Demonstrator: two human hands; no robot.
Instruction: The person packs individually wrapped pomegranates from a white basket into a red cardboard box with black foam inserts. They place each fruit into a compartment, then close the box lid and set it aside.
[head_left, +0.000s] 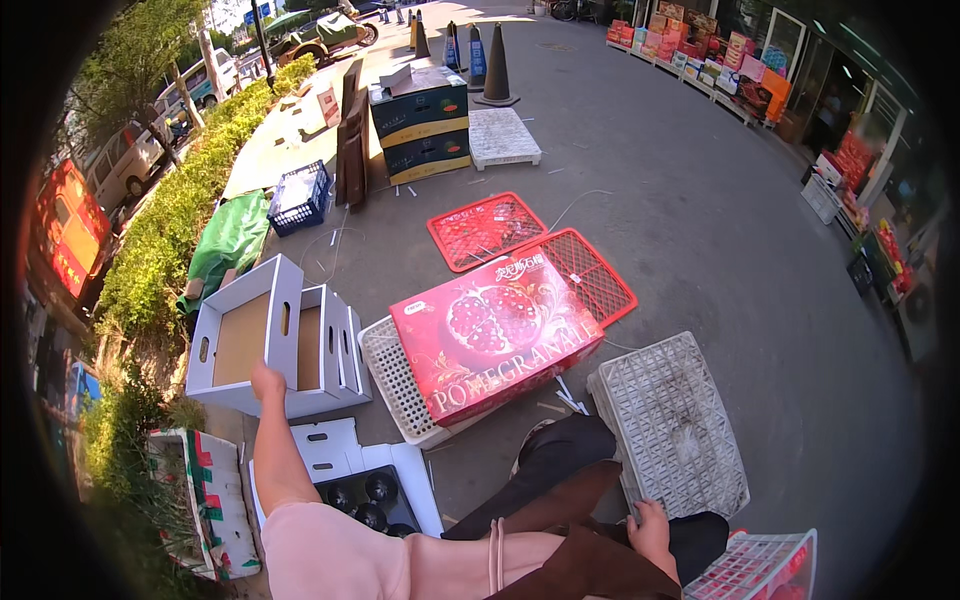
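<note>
My left hand (268, 381) grips the near edge of an open white cardboard box (251, 334), tilted at the front of a leaning row. More white boxes (339, 349) of the same kind stand behind it. My right hand (649, 526) rests by my knee, close to the corner of an upturned white plastic crate (679, 427); its fingers are bent, and I cannot tell whether they hold anything. A closed red pomegranate carton (499, 330) lies before me on a white perforated crate (390, 379). By my left arm, an open white carton (405, 461) holds a black tray (358, 480) with round hollows.
Red plastic lattice panels (487, 229) lie beyond the carton. Farther off are stacked dark cartons (420, 124), a white pallet (504, 139), a blue crate (300, 196) and traffic cones (496, 67). A white crate with red contents (757, 566) stands at lower right. Hedges (172, 247) run along the left.
</note>
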